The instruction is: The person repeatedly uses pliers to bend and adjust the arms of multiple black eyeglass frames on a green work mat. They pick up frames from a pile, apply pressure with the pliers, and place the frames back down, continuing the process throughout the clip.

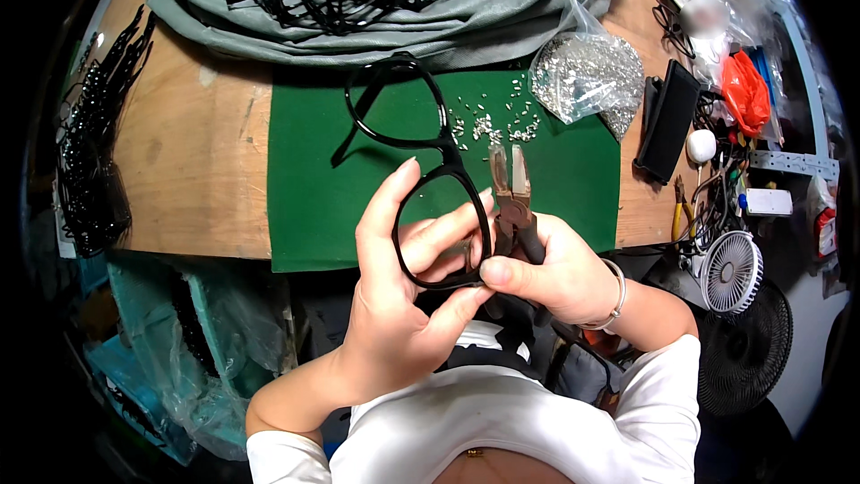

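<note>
In the head view, our left hand (390, 309) grips one black glasses frame (450, 159) above one green mat (313, 188) on the desk (210, 152); our right hand (564, 282) grips one pair of pliers (514, 208). One clear bag (573, 76) lies beyond.

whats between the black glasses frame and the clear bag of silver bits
Loose silver bits, scattered on the green mat between the frame and the bag; the head view shows this.
</note>
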